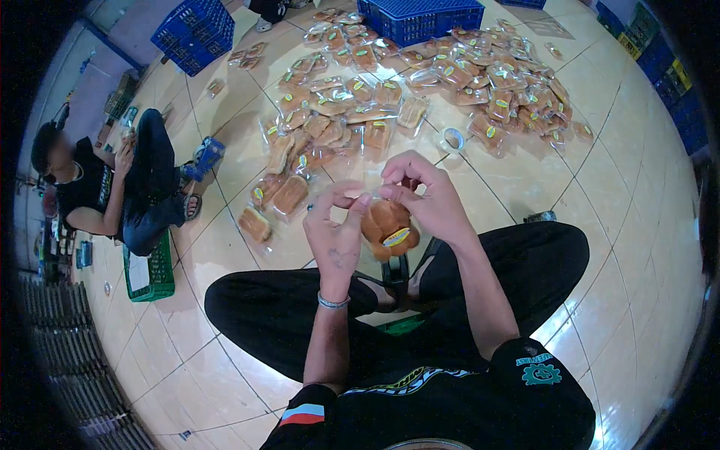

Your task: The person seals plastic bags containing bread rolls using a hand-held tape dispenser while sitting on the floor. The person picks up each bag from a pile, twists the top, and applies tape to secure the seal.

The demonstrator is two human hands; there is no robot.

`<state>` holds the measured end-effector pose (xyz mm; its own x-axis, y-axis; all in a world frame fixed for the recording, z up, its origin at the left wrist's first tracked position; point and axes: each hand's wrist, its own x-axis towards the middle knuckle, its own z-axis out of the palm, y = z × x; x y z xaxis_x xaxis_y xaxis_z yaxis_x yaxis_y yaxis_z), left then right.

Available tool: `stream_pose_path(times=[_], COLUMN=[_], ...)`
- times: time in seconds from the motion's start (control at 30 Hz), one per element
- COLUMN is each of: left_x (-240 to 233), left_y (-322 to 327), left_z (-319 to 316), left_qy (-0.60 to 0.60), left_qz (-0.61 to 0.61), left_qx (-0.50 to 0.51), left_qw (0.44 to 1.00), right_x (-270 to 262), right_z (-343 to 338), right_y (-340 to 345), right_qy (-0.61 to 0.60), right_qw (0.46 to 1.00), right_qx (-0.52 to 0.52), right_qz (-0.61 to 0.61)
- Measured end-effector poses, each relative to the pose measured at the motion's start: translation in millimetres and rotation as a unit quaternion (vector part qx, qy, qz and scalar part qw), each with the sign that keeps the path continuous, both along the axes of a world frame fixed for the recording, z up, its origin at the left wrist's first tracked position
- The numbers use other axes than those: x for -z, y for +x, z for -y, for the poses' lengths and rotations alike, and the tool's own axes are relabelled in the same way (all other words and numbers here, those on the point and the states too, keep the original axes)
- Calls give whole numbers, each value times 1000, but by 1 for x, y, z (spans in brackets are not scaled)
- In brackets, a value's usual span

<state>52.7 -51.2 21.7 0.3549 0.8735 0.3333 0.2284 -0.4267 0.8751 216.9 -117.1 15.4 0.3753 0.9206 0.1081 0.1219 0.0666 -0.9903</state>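
Note:
Between my two hands hangs a brown bread bun in a clear plastic bag [389, 224] with a yellow label. My left hand [338, 228] pinches the bag's upper edge between thumb and fingers, on the bun's left. On the other side, my right hand [424, 199] grips the bag's top with thumb and bent fingers. Beyond my hands, a spread of bagged breads [332, 112] covers the tiled floor. A larger heap of bagged breads [506, 90] lies at the upper right. A roll of tape [451, 140] lies on the floor between my right hand and that heap.
Blue plastic crates [194, 36] stand at the upper left, and another blue crate [422, 19] is behind the breads. A person [101, 185] sits at the left on a green crate [150, 275]. Stacked crates [655, 62] line the right edge. Dark trays [67, 337] are stacked lower left.

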Motion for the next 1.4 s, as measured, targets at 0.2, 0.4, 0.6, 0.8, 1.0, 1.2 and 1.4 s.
stream_pose_path(times=[0.2,0.4,0.6,0.8,1.0,1.2,1.4], left_x=[9,9,-13,7,48,56,30], left_y=[-9,-7,-19,-36,-29,-26,-30], left_z=[-11,-1,0,-17,-27,-27,-33], left_qy=[-248,-54,73,6,-482,-423,-366], left_qz=[173,86,-2,-39,395,401,368], left_qx=[99,-9,-42,4,130,28,61], left_qw=[948,995,996,999,771,812,852], right_x=[-2,-24,-49,-61,-43,-3,-22], right_z=[4,1,-9,-22,-44,-46,-35], right_y=[5,-9,-17,-4,-2,-26,-21], right_qy=[-66,-39,71,80,-159,-86,32], right_qw=[991,996,876,875,965,994,942], right_qx=[-30,14,-37,-116,-120,-42,-162], right_qz=[-109,83,475,464,168,61,294])
